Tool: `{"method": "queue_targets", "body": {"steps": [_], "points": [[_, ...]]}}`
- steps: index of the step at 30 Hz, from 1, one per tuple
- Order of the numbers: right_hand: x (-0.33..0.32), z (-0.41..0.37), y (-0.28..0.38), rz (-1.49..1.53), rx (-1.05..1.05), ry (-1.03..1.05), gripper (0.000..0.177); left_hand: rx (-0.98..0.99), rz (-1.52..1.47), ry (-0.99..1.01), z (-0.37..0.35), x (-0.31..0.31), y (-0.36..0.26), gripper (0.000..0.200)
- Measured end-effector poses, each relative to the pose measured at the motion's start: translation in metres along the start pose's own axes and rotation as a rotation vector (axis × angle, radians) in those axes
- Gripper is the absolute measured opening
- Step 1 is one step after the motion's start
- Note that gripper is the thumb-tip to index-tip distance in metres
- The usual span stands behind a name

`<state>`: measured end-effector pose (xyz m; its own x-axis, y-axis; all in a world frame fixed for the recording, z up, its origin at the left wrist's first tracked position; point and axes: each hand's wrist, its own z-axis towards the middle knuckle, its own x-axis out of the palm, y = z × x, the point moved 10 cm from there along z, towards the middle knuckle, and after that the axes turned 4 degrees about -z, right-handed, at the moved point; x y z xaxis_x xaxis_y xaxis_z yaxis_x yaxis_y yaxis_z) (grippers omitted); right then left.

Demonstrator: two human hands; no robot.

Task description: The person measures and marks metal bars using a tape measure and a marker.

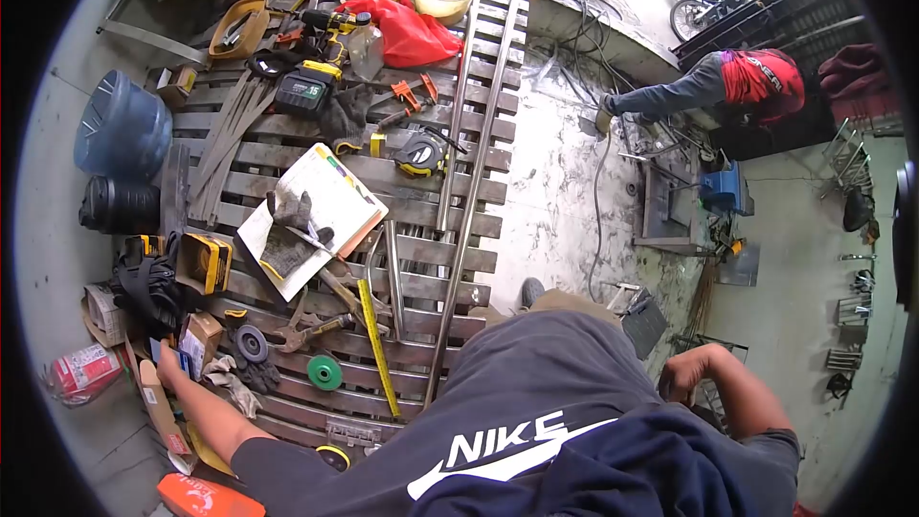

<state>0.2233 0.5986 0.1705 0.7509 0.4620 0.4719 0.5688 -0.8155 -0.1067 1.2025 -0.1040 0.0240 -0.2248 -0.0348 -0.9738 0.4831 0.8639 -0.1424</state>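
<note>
My left hand [168,365] reaches to the cluttered near-left end of the slatted metal bench. Its fingers close on a small blue box [182,356], partly hidden by the hand. Beside it stands an open cardboard box [202,336], with a grey grinding disc [252,343] and crumpled work gloves [226,380] close by. My right hand [691,370] hangs bent at my right side, away from the bench. Its fingers curl inward, and whatever may be in them is hidden.
The slatted bench [488,227] holds a notebook [356,199] with a glove on it, a yellow ruler [377,349], a hammer [325,327], a tape measure [419,155] and long metal tubes. A co-worker [728,86] bends over at right. Cables [601,182] cross the floor.
</note>
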Motion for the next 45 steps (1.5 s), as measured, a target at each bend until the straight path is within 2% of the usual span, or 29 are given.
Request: {"method": "queue_targets", "body": {"steps": [5, 8, 11, 13, 15, 16, 17, 20, 22, 24, 26, 27, 28, 30, 31, 32, 34, 36, 38, 40, 41, 43, 44, 45], "points": [[-0.019, -0.027, 0.007, 0.019, 0.097, -0.069, 0.057, 0.003, 0.043, -0.008, 0.017, -0.001, -0.004, 0.106], [-0.033, -0.035, 0.017, -0.147, 0.119, -0.114, 0.056, 0.024, 0.126, -0.07, -0.024, -0.035, -0.024, 0.099], [-0.044, -0.034, 0.008, -0.113, 0.189, -0.123, 0.055, 0.062, 0.234, -0.099, -0.041, -0.048, -0.047, 0.093], [-0.053, -0.031, -0.001, -0.08, 0.202, -0.131, 0.06, 0.002, 0.124, -0.072, 0.011, -0.032, -0.036, 0.094], [-0.07, -0.037, 0.015, -0.225, 0.195, -0.161, 0.06, -0.011, 0.062, -0.08, 0.021, -0.03, -0.039, 0.093], [-0.078, -0.043, 0.024, -0.299, 0.195, -0.175, 0.06, 0.004, 0.06, -0.102, -0.004, -0.032, -0.048, 0.092], [-0.084, -0.052, 0.025, -0.186, 0.252, -0.189, 0.061, 0.013, 0.059, -0.123, -0.026, -0.032, -0.052, 0.092], [-0.124, -0.064, 0.042, -0.262, 0.23, -0.268, 0.06, 0.1, 0.153, -0.091, -0.021, -0.015, -0.035, 0.087], [-0.167, -0.074, 0.052, -0.263, 0.204, -0.412, 0.06, 0.126, 0.104, -0.287, -0.138, -0.047, -0.037, 0.081], [-0.223, -0.081, 0.068, -0.346, 0.174, -0.58, 0.062, 0.403, 0.146, -0.544, -0.238, -0.056, -0.045, 0.077], [-0.306, -0.088, 0.098, -0.817, 0.125, -0.926, 0.066, 0.707, 0.073, -0.676, -0.339, -0.05, -0.049, 0.066], [-0.345, -0.093, 0.108, -0.854, 0.072, -1.021, 0.068, 0.806, 0.054, -0.626, -0.381, -0.042, -0.05, 0.063], [-0.382, -0.105, 0.124, -0.896, 0.012, -1.113, 0.07, 0.82, 0.046, -0.522, -0.415, -0.03, -0.047, 0.06], [-0.455, -0.135, 0.161, -0.939, 0.107, -1.024, 0.069, 0.965, -0.039, -0.451, -0.499, -0.029, -0.052, 0.058], [-0.492, -0.159, 0.188, -0.951, 0.134, -1.045, 0.066, 1.034, -0.026, -0.456, -0.539, -0.026, -0.054, 0.056], [-0.531, -0.183, 0.216, -0.961, 0.158, -1.067, 0.063, 1.041, -0.037, -0.424, -0.571, -0.018, -0.054, 0.052], [-0.627, -0.235, 0.296, -1.226, 0.023, -1.335, 0.054, 1.047, -0.118, -0.387, -0.633, 0.0, -0.052, 0.046], [-0.676, -0.318, 0.389, -1.125, -0.117, -1.581, 0.049, 0.966, -0.119, -0.33, -0.692, 0.03, -0.051, 0.042], [-0.717, -0.383, 0.483, -0.978, -0.151, -1.701, 0.045, 0.932, -0.115, -0.323, -0.755, 0.054, -0.065, 0.041], [-0.777, -0.423, 0.578, -0.999, -0.335, -1.888, 0.047, 0.837, -0.064, -0.326, -0.811, 0.086, -0.074, 0.042], [-0.822, -0.431, 0.623, -1.025, -0.354, -1.9, 0.048, 0.764, -0.08, -0.323, -0.839, 0.093, -0.085, 0.042], [-0.866, -0.451, 0.693, -1.113, -0.458, -2.079, 0.043, 0.571, -0.116, -0.297, -0.891, 0.112, -0.103, 0.041], [-0.873, -0.458, 0.72, -1.199, -0.394, -2.103, 0.04, 0.487, -0.141, -0.29, -0.918, 0.117, -0.115, 0.041], [-0.907, -0.456, 0.744, -1.201, -0.395, -2.115, 0.043, 0.421, -0.168, -0.225, -0.942, 0.126, -0.126, 0.043]]}}
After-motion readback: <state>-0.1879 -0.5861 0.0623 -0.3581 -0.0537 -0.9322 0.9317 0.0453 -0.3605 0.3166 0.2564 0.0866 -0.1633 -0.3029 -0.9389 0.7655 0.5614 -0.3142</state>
